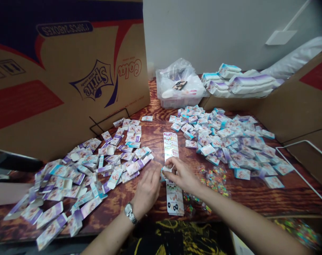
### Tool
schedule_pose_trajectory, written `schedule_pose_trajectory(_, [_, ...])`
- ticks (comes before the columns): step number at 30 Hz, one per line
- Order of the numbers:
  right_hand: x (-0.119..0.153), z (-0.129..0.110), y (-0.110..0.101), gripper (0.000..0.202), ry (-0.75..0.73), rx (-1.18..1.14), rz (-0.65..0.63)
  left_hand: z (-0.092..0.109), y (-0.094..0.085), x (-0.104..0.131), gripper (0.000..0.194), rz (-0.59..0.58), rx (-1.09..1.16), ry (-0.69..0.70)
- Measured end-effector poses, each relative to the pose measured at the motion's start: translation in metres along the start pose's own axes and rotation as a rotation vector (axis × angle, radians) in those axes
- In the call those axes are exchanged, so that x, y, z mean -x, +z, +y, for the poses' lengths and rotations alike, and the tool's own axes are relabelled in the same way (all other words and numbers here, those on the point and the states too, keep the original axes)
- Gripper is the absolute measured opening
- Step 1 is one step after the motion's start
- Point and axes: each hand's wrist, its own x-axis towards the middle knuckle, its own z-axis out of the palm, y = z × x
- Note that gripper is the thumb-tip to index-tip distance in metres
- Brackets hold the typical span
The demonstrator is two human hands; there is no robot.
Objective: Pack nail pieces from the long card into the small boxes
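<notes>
My left hand [148,189], with a silver watch on the wrist, is closed around one side of a small white and blue box [164,173]. The fingers of my right hand [180,173] pinch at the same box from the other side and partly cover it. Beneath both hands lies a long strip of printed cards [174,198] with rows of small pictures. Small bags of colourful beads [214,179] lie right of my right hand. Left of my left hand spreads a pile of small boxes [113,177], several with open flaps.
A second heap of small boxes [230,136] covers the right of the table [246,194]. A large cardboard box [70,81] stands at the left. Behind are a plastic tub [179,101] and stacked white packs [251,83]; another carton [296,102] is at the right.
</notes>
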Motion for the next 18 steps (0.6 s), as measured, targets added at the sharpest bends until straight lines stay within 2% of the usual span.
schedule_pose_trajectory(3, [-0.003, 0.003, 0.000, 0.024, 0.028, -0.013, -0.011, 0.001, -0.003, -0.001, 0.056, -0.001, 0.049, -0.006])
schedule_pose_trajectory(8, [-0.003, 0.001, 0.000, 0.021, 0.070, -0.061, -0.019, 0.004, -0.005, -0.004, 0.048, 0.030, 0.169, -0.050])
schedule_pose_trajectory(14, [0.014, -0.015, -0.008, 0.014, -0.199, 0.042, 0.097, 0.003, -0.007, -0.009, 0.035, 0.077, 0.271, -0.139])
schedule_pose_trajectory(18, [0.017, -0.014, -0.001, 0.012, -0.201, 0.020, 0.107, 0.004, -0.004, -0.008, 0.038, 0.094, 0.271, -0.133])
